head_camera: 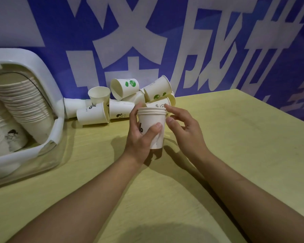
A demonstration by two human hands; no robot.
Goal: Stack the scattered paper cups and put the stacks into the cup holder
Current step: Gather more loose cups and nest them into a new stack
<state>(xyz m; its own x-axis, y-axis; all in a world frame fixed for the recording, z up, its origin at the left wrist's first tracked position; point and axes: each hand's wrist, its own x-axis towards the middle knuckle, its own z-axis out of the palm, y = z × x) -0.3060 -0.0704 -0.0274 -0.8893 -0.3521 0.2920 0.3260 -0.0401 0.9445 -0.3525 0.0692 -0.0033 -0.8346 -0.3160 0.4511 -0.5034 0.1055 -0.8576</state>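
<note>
We see the left hand (140,135) gripping a short stack of white paper cups (152,128) upright above the pale wooden table (235,137), the right hand (184,127) loosely open touching its rim, scattered white paper cups (123,100) heaped just behind, and the white plastic cup holder (47,71), with stacks inside, at far left.

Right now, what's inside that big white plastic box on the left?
Long stacks of nested white paper cups lie inside the white plastic cup holder. The stacks' left ends run out of view, and the holder's floor beneath them is covered.

Loose paper cups (123,100) crowd the surface (235,137) along its far edge; the cup holder (47,71) blocks the left edge. The right side and near edge lie open.
</note>
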